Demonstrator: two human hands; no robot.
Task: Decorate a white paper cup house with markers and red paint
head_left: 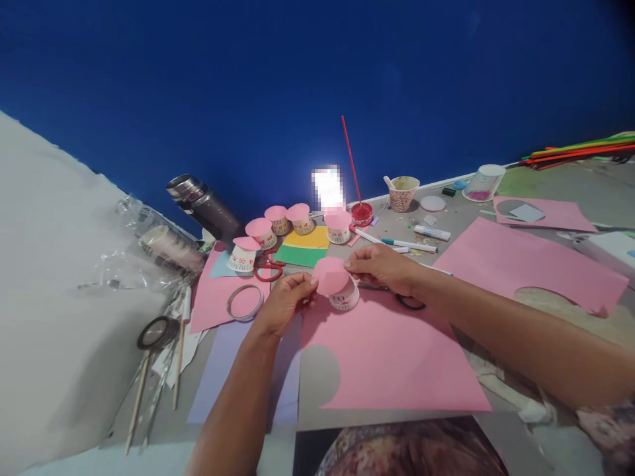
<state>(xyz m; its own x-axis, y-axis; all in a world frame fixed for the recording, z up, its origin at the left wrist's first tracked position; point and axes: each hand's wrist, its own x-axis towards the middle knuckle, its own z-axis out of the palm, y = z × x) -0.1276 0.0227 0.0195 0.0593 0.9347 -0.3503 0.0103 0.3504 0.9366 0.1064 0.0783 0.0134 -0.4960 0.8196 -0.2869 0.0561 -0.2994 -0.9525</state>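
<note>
**Reader:** Blue wall [317, 66] is filling the upper half of the frame, and a grey surface [461, 211] is running beneath it. What is happening at centre?

**Legend:** At centre frame, the left hand [285, 301] and the right hand [381, 268] are meeting over an upturned paper cup [344, 297]. The cup is standing on the large pink sheet [397, 357], near its upper left corner. A pink disc [330, 274] is lying on the cup's base.

**Reader:** How are the fingers sitting?

**Legend:** The left fingers [307, 283] are closing on the disc's left edge. The right fingers [353, 266] are pinching its right edge. Both hands are gripping the disc.

**Reader:** And the surroundings?

**Legend:** Above and left of centre, five finished cups [300, 218], each topped in pink, are curving in a row. Red scissors [268, 266] are lying just below them, and a tape ring [245, 302] is resting left of the left hand. A red paint pot [362, 213] with an upright brush is standing just right of the row. A marker [409, 246] is lying above the right hand. Black scissors [409, 303] are showing partly under the right wrist.
</note>
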